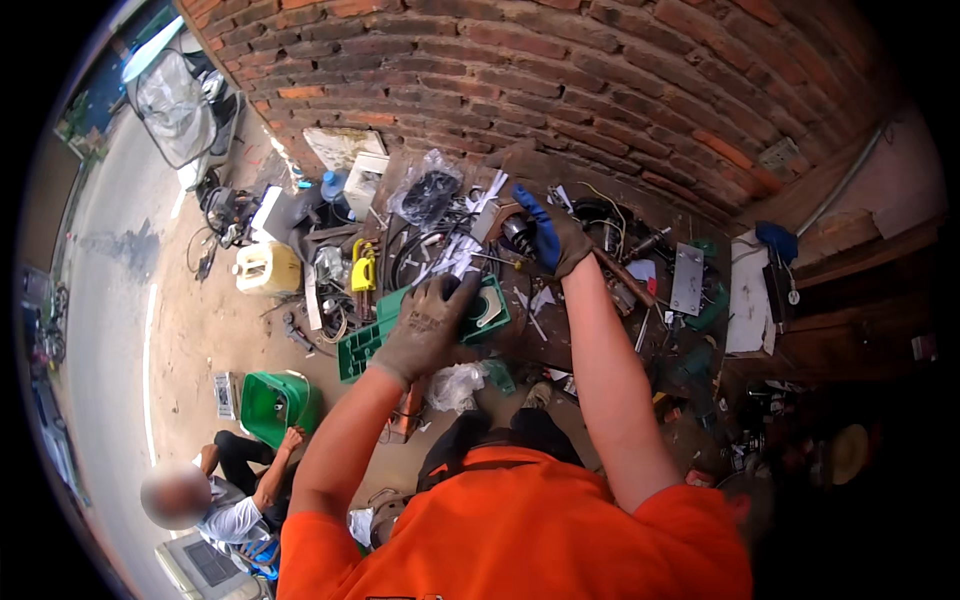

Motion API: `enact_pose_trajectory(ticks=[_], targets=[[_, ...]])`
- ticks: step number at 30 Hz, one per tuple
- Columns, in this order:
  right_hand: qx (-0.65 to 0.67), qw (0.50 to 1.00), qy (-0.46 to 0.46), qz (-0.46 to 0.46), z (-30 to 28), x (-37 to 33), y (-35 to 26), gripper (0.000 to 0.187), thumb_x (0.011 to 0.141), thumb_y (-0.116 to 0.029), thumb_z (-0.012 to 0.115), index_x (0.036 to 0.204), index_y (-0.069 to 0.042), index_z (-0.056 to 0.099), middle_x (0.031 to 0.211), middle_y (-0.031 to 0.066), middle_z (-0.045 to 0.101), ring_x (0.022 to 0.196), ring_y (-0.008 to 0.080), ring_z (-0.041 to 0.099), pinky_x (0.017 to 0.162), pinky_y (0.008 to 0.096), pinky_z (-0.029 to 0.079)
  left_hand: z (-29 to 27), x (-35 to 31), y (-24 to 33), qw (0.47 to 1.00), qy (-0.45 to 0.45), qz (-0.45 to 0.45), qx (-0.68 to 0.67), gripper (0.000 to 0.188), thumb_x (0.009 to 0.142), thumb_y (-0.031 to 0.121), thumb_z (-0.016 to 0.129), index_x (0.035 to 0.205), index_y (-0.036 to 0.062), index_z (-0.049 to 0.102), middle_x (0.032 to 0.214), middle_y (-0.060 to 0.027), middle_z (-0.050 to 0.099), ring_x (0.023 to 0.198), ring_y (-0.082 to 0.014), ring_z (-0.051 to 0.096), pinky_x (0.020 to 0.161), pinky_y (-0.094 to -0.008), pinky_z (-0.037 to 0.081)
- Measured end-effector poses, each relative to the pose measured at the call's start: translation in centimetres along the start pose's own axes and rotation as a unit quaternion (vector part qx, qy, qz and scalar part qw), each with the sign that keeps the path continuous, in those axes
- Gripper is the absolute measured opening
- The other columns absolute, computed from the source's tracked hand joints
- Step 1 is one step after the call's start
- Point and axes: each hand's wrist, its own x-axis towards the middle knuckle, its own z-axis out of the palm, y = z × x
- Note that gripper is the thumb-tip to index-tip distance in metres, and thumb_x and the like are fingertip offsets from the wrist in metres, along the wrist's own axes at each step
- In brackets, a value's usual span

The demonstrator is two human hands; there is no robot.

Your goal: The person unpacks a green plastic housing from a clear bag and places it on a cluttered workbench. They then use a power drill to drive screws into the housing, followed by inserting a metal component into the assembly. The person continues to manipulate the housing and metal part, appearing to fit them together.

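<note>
My left hand [420,325], in a grey-brown work glove, lies over a green plastic case [365,350] at the table's near edge. Its fingers bend over the far side of the case, and the glove hides the middle of it. In the case's right end sits a pale piece with a round hole [488,306]. My right hand [555,235], in a brown glove with a blue palm, is held above the clutter with its fingers stretched out. Beside its palm is a dark, round metal part [517,235]; whether they touch I cannot tell.
Cables, paper strips and metal tools crowd the table, with a plastic-wrapped black item [430,190] behind. A brick wall [480,90] closes the far side. Left are a yellow tool [363,265], a cream jug [268,268] and a green bucket [300,390] beside a seated person [235,500].
</note>
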Motion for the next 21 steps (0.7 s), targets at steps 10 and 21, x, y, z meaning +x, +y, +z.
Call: enact_pose_trajectory(ticks=[10, 21], targets=[[0.208, 0.956, 0.142, -0.150, -9.5, -5.6, 1.6, 0.035, 0.097, -0.041, 0.072, 0.115, -0.011, 0.067, 0.089, 0.0013, 0.067, 0.073, 0.0154, 0.061, 0.067, 0.0329, 0.055, 5.2, 11.9, 5.2, 0.967, -0.164, 0.174, 0.093, 0.101, 0.063, 0.031, 0.089, 0.151, 0.0124, 0.044, 0.143, -0.0284, 0.047, 0.129, -0.0459, 0.051, 0.110, -0.0494, 0.042], [0.114, 0.940, 0.179, -0.266, -11.8, -6.4, 7.2, 0.036, 0.099, -0.030, 0.069, 0.125, -0.005, 0.066, 0.118, 0.0053, 0.069, 0.109, 0.0174, 0.063, 0.096, 0.0366, 0.051, 5.0, 10.1, 4.8, 0.974, -0.141, 0.044, 0.173, 0.102, 0.060, 0.066, 0.084, 0.146, 0.0215, 0.052, 0.138, -0.0315, 0.052, 0.133, -0.0482, 0.048, 0.106, -0.0569, 0.042]])
